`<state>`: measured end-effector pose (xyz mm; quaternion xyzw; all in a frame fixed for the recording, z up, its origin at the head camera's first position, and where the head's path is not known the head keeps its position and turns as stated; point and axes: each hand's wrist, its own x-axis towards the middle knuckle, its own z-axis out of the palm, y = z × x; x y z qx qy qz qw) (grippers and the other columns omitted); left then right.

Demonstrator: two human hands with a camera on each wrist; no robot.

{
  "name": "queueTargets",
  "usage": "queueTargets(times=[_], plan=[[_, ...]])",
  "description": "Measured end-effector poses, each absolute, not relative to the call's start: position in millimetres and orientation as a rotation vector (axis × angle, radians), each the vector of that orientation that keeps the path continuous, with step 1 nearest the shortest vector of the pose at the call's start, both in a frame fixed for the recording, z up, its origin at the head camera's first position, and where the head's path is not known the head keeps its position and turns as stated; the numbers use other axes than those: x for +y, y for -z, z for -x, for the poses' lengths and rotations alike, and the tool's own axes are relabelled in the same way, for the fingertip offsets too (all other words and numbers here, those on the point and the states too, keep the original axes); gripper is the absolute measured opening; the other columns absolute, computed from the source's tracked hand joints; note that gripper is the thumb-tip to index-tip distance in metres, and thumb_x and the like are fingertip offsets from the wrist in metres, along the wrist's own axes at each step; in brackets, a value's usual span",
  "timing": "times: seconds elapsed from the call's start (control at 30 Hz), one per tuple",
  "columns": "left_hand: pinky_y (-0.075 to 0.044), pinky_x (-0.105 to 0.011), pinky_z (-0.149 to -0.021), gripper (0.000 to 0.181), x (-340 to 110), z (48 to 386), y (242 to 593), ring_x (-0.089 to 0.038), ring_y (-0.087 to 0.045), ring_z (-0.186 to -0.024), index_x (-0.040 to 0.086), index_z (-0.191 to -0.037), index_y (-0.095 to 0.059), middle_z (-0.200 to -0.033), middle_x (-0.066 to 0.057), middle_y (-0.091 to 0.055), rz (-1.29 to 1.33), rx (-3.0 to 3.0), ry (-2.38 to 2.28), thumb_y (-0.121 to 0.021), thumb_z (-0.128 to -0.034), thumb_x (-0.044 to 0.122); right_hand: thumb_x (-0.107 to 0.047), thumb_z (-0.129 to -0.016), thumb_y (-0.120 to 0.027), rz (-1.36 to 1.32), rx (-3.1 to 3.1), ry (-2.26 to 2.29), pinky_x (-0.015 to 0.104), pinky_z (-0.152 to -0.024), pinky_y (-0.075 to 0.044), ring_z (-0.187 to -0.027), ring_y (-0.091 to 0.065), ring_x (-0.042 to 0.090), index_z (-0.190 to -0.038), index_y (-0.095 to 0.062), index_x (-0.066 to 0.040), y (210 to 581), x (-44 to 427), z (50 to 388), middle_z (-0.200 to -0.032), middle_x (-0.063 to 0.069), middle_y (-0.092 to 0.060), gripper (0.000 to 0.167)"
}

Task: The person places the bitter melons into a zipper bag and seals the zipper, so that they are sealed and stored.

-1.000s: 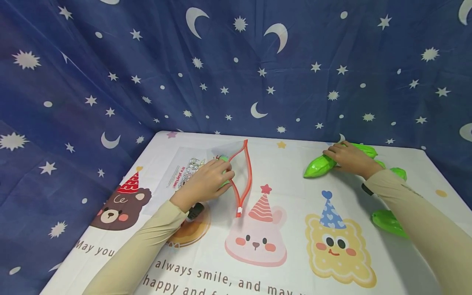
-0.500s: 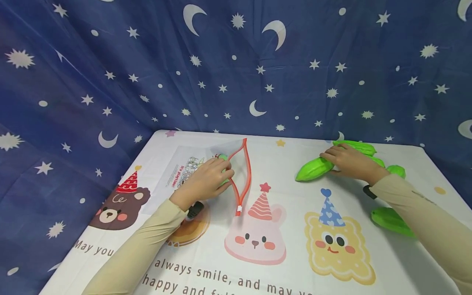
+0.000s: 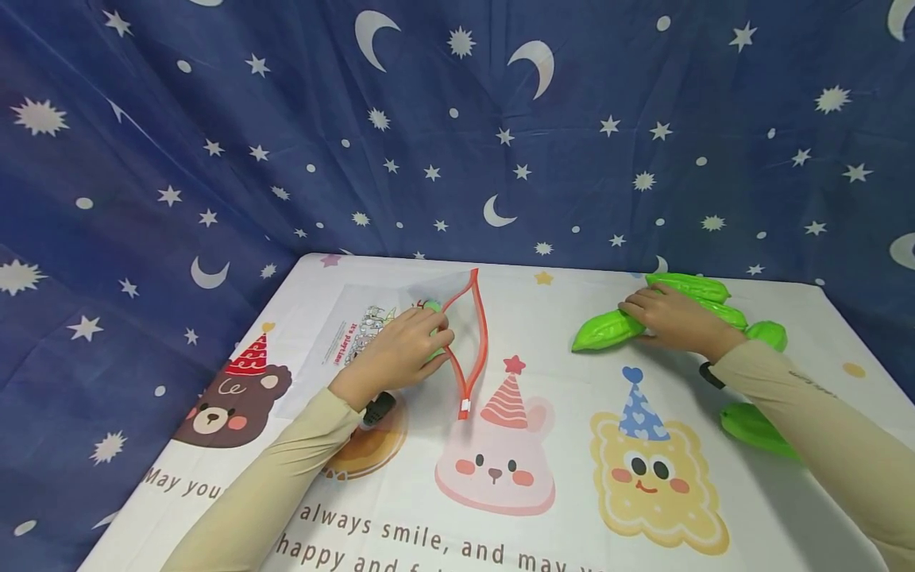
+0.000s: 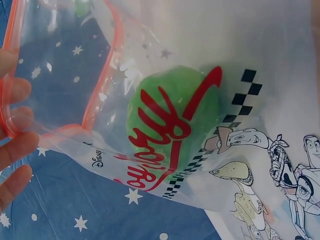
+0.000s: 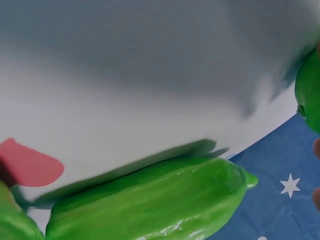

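At the left, my left hand (image 3: 396,349) holds the clear bag (image 3: 466,326) by its red zip edge, and the mouth gapes toward the right. Inside the bag, a rounded green thing (image 4: 172,115) shows through the printed plastic in the left wrist view, where my fingertips (image 4: 20,145) curl at the red rim. Toward the back right, my right hand (image 3: 672,318) grips one end of a long green vegetable (image 3: 606,330), whose pointed end aims left. Part of it shows at the right edge of the right wrist view, beside my fingertips.
More green vegetables lie behind and beside my right hand, one at the back (image 3: 689,286) and one rounded end (image 3: 768,334). Another (image 3: 758,429) is partly behind my right sleeve. A white cloth with cartoon prints (image 3: 496,469) covers the table; a blue starry curtain (image 3: 457,199) hangs behind.
The right hand and the green vegetable in it have shifted slightly left and nearer, away from the vegetable at the back. My left hand keeps its hold on the bag's edge.
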<state>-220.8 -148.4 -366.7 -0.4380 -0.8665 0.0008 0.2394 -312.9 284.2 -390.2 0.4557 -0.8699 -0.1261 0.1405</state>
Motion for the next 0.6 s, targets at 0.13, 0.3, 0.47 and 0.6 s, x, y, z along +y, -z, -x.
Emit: queueTargets(times=[0.13, 0.3, 0.47, 0.6], plan=[[-0.046, -0.037, -0.091, 0.014, -148.5, 220.4, 366.5, -0.023, -0.055, -0.089, 0.010, -0.091, -0.062, -0.094, -0.005, -0.058, 1.198, -2.379, 0.001, -0.068, -0.0835, 0.020, -0.020, -0.063, -0.085, -1.307, -2.530, 0.384, 0.054, -0.092, -0.045, -0.099, -0.061, 0.032, -0.110, -0.061, 0.001, 388.9, 282.7, 313.6, -0.103, 0.014, -0.065, 0.056], [-0.046, -0.037, -0.090, 0.013, -148.4, 219.5, 365.5, -0.022, -0.055, -0.089, 0.010, -0.091, -0.063, -0.094, -0.005, -0.058, 1.196, -2.381, 0.005, -0.068, -0.0832, 0.019, -0.019, -0.064, -0.084, -1.297, -2.538, 0.377, 0.054, -0.092, -0.045, -0.099, -0.061, 0.032, -0.112, -0.061, 0.001, 389.5, 283.7, 314.4, -0.103, 0.014, -0.065, 0.057], [-0.046, -0.037, -0.091, 0.013, -148.7, 219.8, 365.0, -0.022, -0.055, -0.088, 0.010, -0.090, -0.062, -0.094, -0.005, -0.058, 1.193, -2.381, -0.001, -0.068, -0.0830, 0.019, -0.019, -0.064, -0.084, -1.291, -2.558, 0.337, 0.053, -0.093, -0.045, -0.099, -0.061, 0.031, -0.114, -0.061, 0.001, 390.3, 286.0, 315.0, -0.104, 0.014, -0.066, 0.058], [-0.046, -0.037, -0.090, 0.013, -149.4, 220.1, 364.8, -0.022, -0.055, -0.088, 0.010, -0.090, -0.062, -0.094, -0.005, -0.058, 1.191, -2.380, -0.006, -0.068, -0.0829, 0.019, -0.019, -0.064, -0.085, -1.304, -2.551, 0.309, 0.052, -0.093, -0.045, -0.097, -0.062, 0.031, -0.114, -0.061, 0.001, 389.4, 286.1, 313.9, -0.101, 0.013, -0.067, 0.059]])
